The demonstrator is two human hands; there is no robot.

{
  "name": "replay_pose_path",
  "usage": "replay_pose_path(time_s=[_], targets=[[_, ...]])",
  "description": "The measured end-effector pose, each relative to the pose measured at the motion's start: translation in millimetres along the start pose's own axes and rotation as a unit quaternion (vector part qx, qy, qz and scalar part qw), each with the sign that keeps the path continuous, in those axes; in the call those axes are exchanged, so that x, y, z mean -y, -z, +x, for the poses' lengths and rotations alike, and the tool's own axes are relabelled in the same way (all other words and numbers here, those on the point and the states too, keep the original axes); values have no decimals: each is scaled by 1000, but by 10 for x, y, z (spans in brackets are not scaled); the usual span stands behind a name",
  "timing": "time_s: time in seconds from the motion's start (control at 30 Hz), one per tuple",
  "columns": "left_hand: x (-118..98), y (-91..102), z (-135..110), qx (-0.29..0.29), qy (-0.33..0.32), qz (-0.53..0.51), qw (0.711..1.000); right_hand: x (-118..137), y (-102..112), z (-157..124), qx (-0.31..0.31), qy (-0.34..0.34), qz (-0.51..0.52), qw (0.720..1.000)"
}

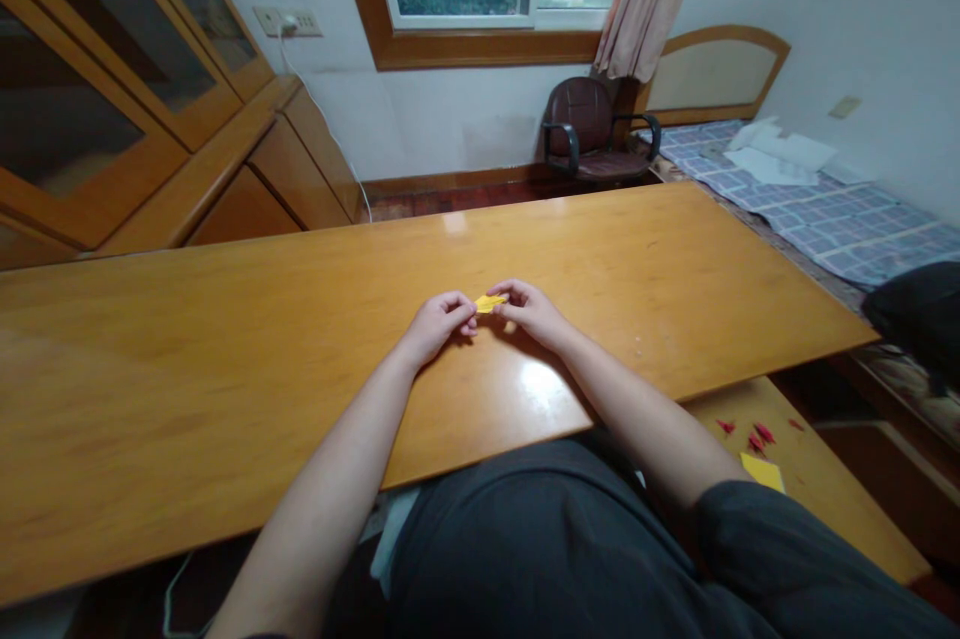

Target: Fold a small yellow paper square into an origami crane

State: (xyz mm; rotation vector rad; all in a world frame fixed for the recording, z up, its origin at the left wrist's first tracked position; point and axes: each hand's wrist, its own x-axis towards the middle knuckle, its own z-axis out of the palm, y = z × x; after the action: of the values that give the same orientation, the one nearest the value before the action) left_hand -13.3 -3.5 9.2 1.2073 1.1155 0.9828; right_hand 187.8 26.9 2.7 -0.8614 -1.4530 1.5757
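Note:
A small folded piece of yellow paper (490, 303) is held just above the long wooden table (225, 349), near its middle. My left hand (441, 322) pinches the paper's left end with curled fingers. My right hand (529, 310) pinches its right end, fingers bent over it. Both wrists rest on or close to the tabletop.
A lower wooden surface (817, 479) at the right carries a yellow paper square (763, 470) and small red folded pieces (757, 438). A dark armchair (589, 131) stands under the window. A bed (825, 209) lies at the right, a glass-door cabinet (112, 89) at the left.

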Motion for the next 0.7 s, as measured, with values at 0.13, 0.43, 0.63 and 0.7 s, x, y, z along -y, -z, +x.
replay_pose_path(time_s=[0.13,0.43,0.63,0.7], targets=[[-25,-10,-12,-4,-5,1,1000,24,8,7,8,10,11,1000],[-68,-65,-26,22,-3,45,999,-1,-17,-12,9,-6,-7,1000],[-74,-48,-19,22,10,35,999,-1,-25,-7,-12,-6,8,1000],[-72,-36,-14,20,7,31,999,8,-24,-6,-15,-4,13,1000]])
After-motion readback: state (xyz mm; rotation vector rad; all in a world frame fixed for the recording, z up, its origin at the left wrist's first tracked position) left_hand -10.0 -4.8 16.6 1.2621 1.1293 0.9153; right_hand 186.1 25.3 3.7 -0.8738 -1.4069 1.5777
